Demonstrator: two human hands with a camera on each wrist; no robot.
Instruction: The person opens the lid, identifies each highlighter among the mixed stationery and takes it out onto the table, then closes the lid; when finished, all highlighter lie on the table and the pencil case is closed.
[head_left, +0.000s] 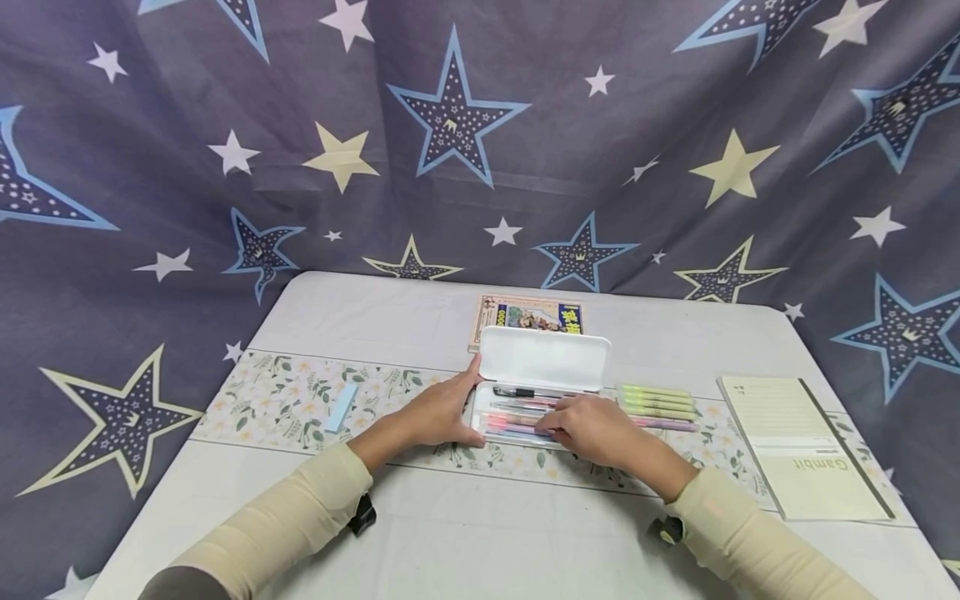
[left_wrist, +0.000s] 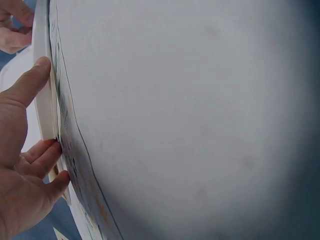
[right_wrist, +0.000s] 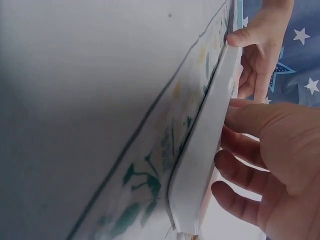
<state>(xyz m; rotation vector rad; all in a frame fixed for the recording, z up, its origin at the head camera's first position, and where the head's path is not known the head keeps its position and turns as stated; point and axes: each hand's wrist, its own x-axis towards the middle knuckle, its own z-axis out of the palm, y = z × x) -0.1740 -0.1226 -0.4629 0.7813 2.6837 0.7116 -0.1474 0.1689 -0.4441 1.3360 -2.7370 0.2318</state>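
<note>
A white pencil case [head_left: 545, 358] lies with its lid raised, its tray holding several pens [head_left: 513, 422] in pink, orange, blue and clear, and a black-capped one at the back. My left hand [head_left: 442, 408] grips the case's left end, thumb at the front corner and fingers round behind. In the left wrist view the thumb [left_wrist: 39, 75] presses the white wall. My right hand [head_left: 592, 429] reaches over the tray's right part, its bent fingers among the pens. In the right wrist view the fingertips [right_wrist: 225, 162] dip behind the case wall, which hides whatever they touch.
Several yellow-green pens [head_left: 658, 402] and a purple one [head_left: 667, 425] lie right of the case. A cream notebook [head_left: 806, 450] sits further right. A light-blue strip [head_left: 342, 407] lies at left on the floral runner [head_left: 262, 400]. Behind the lid is an illustrated box or book [head_left: 487, 312].
</note>
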